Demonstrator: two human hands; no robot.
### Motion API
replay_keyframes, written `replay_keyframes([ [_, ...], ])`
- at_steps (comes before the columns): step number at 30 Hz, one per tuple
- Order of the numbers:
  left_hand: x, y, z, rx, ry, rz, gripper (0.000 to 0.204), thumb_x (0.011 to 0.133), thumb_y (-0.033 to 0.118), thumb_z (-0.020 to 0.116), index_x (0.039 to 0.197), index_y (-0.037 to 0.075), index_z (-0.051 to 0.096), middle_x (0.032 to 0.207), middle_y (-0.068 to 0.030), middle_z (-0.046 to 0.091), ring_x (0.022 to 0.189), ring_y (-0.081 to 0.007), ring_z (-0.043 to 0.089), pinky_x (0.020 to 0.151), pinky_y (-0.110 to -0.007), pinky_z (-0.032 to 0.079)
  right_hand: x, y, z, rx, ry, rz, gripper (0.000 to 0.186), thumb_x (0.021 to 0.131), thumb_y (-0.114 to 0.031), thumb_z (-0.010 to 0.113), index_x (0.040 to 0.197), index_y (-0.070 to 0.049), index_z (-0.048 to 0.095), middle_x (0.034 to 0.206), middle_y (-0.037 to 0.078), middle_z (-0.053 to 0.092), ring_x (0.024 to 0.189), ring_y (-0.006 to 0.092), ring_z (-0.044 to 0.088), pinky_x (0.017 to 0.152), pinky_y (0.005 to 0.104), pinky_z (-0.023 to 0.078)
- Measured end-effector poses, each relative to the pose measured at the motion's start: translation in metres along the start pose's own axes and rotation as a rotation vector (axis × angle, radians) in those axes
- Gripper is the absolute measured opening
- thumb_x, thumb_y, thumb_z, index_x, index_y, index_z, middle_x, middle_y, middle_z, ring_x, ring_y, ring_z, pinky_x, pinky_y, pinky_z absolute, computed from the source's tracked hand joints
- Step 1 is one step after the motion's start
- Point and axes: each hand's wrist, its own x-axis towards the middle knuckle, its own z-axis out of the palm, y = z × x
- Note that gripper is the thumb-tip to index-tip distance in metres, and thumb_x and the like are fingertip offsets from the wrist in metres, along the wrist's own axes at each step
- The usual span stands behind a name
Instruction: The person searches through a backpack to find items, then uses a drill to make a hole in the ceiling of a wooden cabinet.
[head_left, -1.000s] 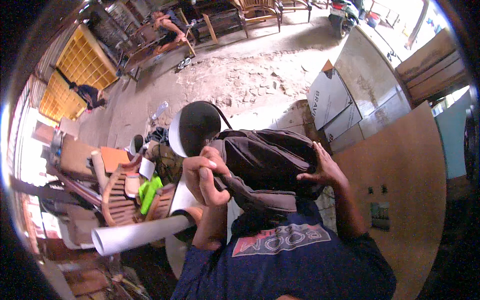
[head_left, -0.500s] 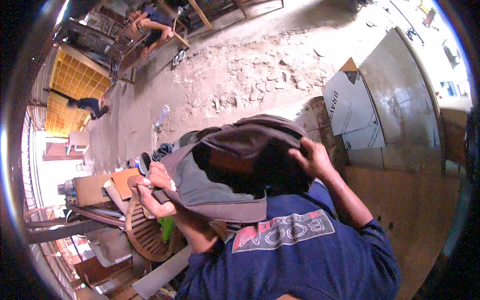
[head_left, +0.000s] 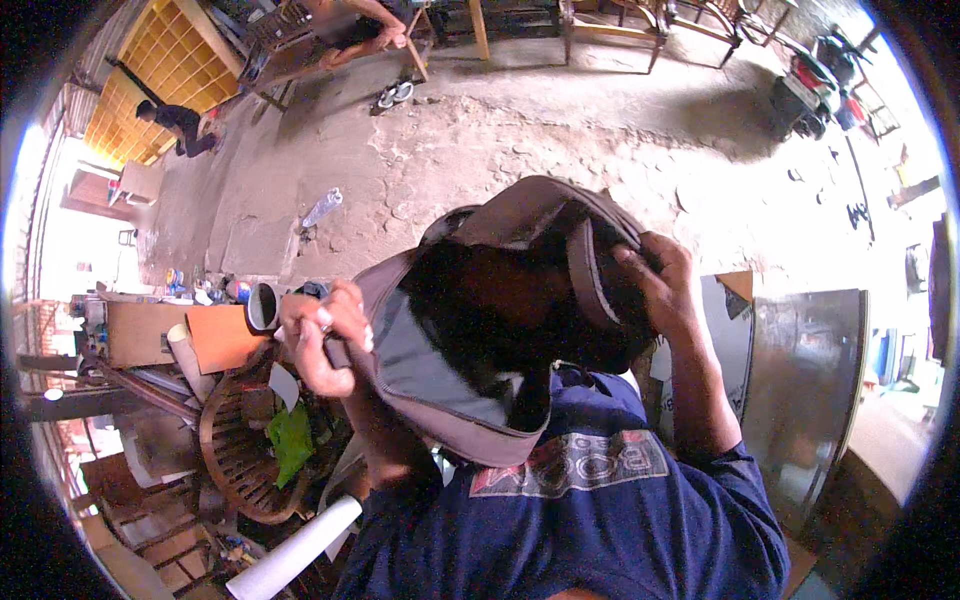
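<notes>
A dark brown backpack (head_left: pixel 460 440) hangs unzipped in front of my chest, its mouth gaping toward me. Grey lining shows along its left side, while the deep interior is black with shadow and its contents cannot be made out. My left hand (head_left: pixel 328 340) is closed on the left edge of the bag, fingers curled round the fabric. At the right edge, my right hand (head_left: pixel 665 280) pinches the rim, thumb inside the opening. A strip of the bag's fabric (head_left: pixel 590 275) loops down inside near that hand.
Left of me stand a round slatted wooden chair (head_left: pixel 240 450) with a green cloth (head_left: pixel 290 445) and a white roll (head_left: pixel 295 550). A metal-faced panel (head_left: pixel 805 390) is at right. Farther off are sandals (head_left: pixel 393 95), a motorbike (head_left: pixel 810 95), a seated person (head_left: pixel 355 30) and a crouching person (head_left: pixel 180 125).
The view has shifted, bringing more chairs and the motorbike into sight. The bag's far rim is raised higher and its mouth is wider; both hands keep their hold.
</notes>
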Motion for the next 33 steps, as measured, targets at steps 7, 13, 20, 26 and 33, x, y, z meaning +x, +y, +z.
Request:
replay_keyframes([
  [7, 0.098, -0.059, 0.035, 0.108, 0.091, -0.109, 0.020, 0.101, 0.027, 0.040, 0.100, 0.008, 0.045, 0.049, -0.0034, 0.046, 0.047, -0.0142, 0.038, 0.066, -0.037, 0.037, 0.086, -0.056, 0.051, -0.090, -0.045, -0.197, 0.035, 0.094, -0.029, 0.074, 0.081, 0.000, 0.060, 0.072, 0.020, 0.060, 0.065, 0.0291, 0.063, 0.063, 0.0408, 0.049],
  [13, 0.136, -0.099, 0.018, 0.252, 0.295, -0.068, 0.022, 0.102, 0.027, 0.042, 0.096, 0.006, 0.045, 0.048, -0.0035, 0.041, 0.047, -0.0150, 0.037, 0.060, -0.034, 0.036, 0.137, -0.088, 0.109, 0.156, -0.239, -0.433, 0.026, 0.094, -0.024, 0.072, 0.087, -0.002, 0.059, 0.078, 0.024, 0.063, 0.077, 0.0465, 0.066, 0.065, 0.0489, 0.052],
  [20, 0.160, -0.124, -0.047, 0.275, 0.341, 0.041, 0.020, 0.105, 0.025, 0.037, 0.100, 0.007, 0.044, 0.050, -0.0025, 0.048, 0.046, -0.0151, 0.041, 0.066, -0.037, 0.038, 0.176, -0.112, 0.173, 0.296, -0.589, -0.613, 0.018, 0.090, -0.013, 0.072, 0.097, -0.001, 0.060, 0.077, 0.024, 0.062, 0.074, 0.0463, 0.065, 0.063, 0.0511, 0.052],
  [26, 0.160, -0.189, -0.158, 0.303, 0.478, 0.089, 0.020, 0.107, 0.024, 0.035, 0.103, 0.008, 0.045, 0.051, -0.0025, 0.049, 0.048, -0.0149, 0.040, 0.068, -0.035, 0.037, 0.255, -0.091, 0.293, 0.378, -0.955, -0.686, 0.035, 0.095, -0.017, 0.069, 0.122, 0.004, 0.059, 0.104, 0.027, 0.062, 0.103, 0.0460, 0.061, 0.089, 0.0516, 0.049],
  [33, 0.245, -0.272, -0.327, 0.313, 0.575, 0.182, 0.021, 0.104, 0.024, 0.035, 0.100, 0.005, 0.043, 0.050, -0.0069, 0.051, 0.045, -0.0164, 0.041, 0.067, -0.037, 0.038, 0.409, -0.095, 0.450, 0.241, -1.368, -0.734, 0.075, 0.104, -0.031, 0.061, 0.164, -0.007, 0.023, 0.155, 0.028, 0.042, 0.141, 0.0389, 0.041, 0.119, 0.0456, 0.028],
])
